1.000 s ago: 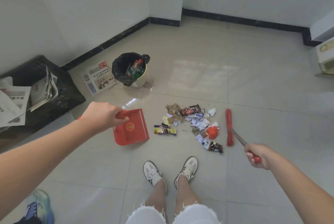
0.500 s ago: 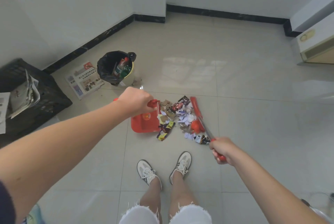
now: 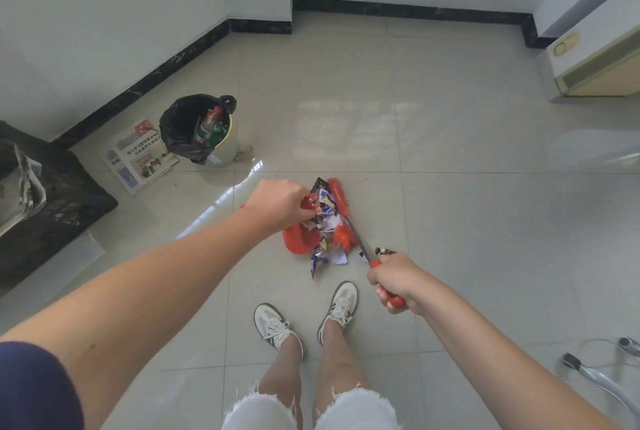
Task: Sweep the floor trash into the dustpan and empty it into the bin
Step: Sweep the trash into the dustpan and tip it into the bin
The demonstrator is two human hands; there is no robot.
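A red dustpan [image 3: 294, 239] lies on the floor tiles in front of my feet, and my left hand [image 3: 277, 206] grips its handle. My right hand [image 3: 394, 282] grips the red handle of a broom whose red head [image 3: 341, 199] presses against the right side of the trash pile [image 3: 325, 221]. Wrappers and paper scraps are bunched between broom head and dustpan, partly on the pan. A few scraps [image 3: 322, 258] and a dark wrapper [image 3: 381, 252] lie on the floor just outside it. The bin [image 3: 199, 129], lined with a black bag and holding bottles, stands at the back left.
A newspaper [image 3: 138, 155] lies flat beside the bin. A black crate [image 3: 52, 201] with papers on it sits at the far left. A cream cabinet [image 3: 595, 62] stands at the back right, and a metal chair base [image 3: 599, 374] at the lower right. My two white sneakers [image 3: 304, 318] stand below the pile.
The broom has swept left, pushing the spread-out trash together against and onto the dustpan. My left hand has moved the dustpan right toward the pile. The view has shifted right.
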